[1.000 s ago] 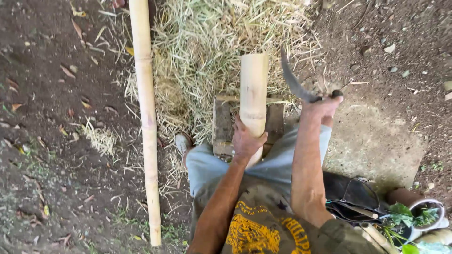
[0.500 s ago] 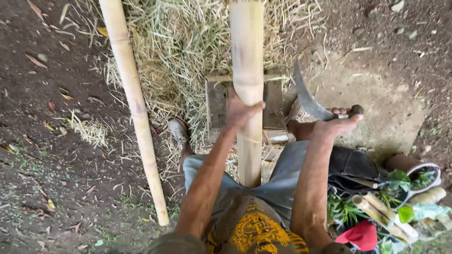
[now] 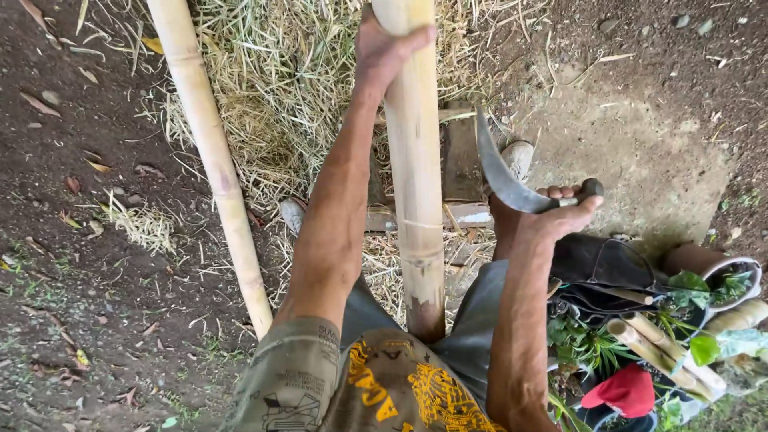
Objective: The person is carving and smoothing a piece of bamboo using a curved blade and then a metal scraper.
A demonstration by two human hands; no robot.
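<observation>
From the head camera, the person looks down at their own two hands. The left hand (image 3: 382,48) is wrapped tight around the top part of a thick bamboo pole (image 3: 416,184). The pole stands almost straight up, and its long line runs from the top edge of the picture down to a spot between the person's knees. The right hand (image 3: 556,220) is clenched on the dark handle of a curved knife (image 3: 500,172). The blade curves up and points toward the pole, but it does not touch it (there is a small gap between them). The pole lies just to the left of the knife, so the right hand is the nearer one to the lower half of the pole.

Behind the pole lies a flat wooden block (image 3: 462,160) on a heap of dry straw (image 3: 272,96). A second bamboo pole (image 3: 212,160) leans to the left, well apart from the hands. One foot (image 3: 518,156) rests near the block, close to the blade tip. On the right sit green plants (image 3: 696,312), short bamboo pieces (image 3: 664,352) and a red cap (image 3: 628,390). Nothing stands between the blade and the pole.
</observation>
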